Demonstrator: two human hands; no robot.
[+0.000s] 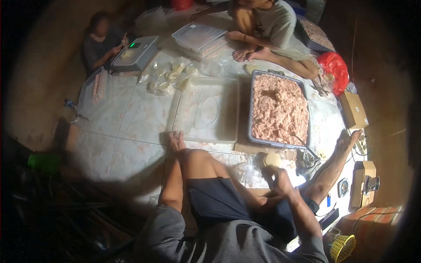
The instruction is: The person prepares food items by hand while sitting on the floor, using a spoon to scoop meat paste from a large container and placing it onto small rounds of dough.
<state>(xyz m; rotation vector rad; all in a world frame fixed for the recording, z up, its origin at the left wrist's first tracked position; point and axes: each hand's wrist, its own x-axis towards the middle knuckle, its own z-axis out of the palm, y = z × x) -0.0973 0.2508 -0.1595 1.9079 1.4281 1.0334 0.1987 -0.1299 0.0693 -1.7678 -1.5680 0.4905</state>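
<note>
My left hand (177,141) hangs past my raised knee, fingers apart, near the front left corner of a translucent shallow tray (184,109); whether it touches it I cannot tell. My right hand (280,182) has curled fingers just below a stack of round pale sheets (272,158); what is between the fingers is unclear. Beside the translucent tray is a grey tub (279,105) full of pink minced mixture, with a dark utensil handle (309,148) at its front right. Crumpled plastic (247,171) lies left of the sheets.
Two other people (98,44) (274,33) sit opposite, beside a scale (133,57) and lidded containers (197,37). A red bag (331,72), cardboard boxes (353,109), a metal cylinder (372,183) and a yellow basket (342,249) line the right. My bare leg (331,171) stretches rightward.
</note>
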